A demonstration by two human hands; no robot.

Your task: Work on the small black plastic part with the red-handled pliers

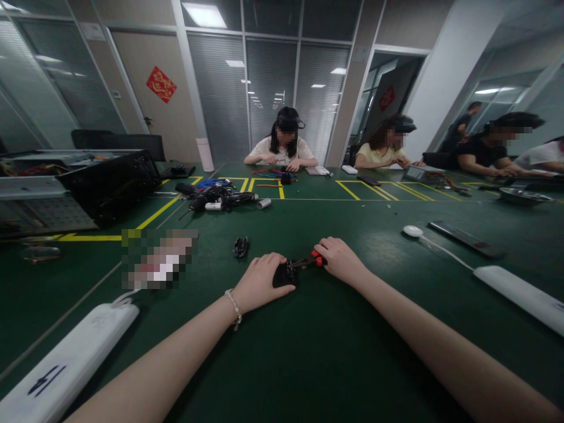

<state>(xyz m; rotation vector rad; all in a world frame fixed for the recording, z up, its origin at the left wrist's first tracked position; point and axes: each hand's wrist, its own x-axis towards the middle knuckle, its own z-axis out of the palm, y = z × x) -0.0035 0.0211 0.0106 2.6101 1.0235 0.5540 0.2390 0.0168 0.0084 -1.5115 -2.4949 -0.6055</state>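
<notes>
Low over the green table, my left hand [261, 281] is closed around a small black part [286, 275], thumb in front and fingers behind. What kind of part it is cannot be made out. My right hand [341, 258] grips pliers [318, 258] by their red handles. Their dark jaws point left and meet the black part at its right side. The rest of the handles is hidden in my palm. Left of and beyond my left hand lies another small black piece [240, 247], apart from both hands.
Power tools and cables [215, 195] lie farther back, with a white cylinder [264, 204] beside them. An opened computer case [79, 188] stands at left. White power strips [74, 358] flank my arms. A phone [462, 238] lies at right. Several people sit across the table.
</notes>
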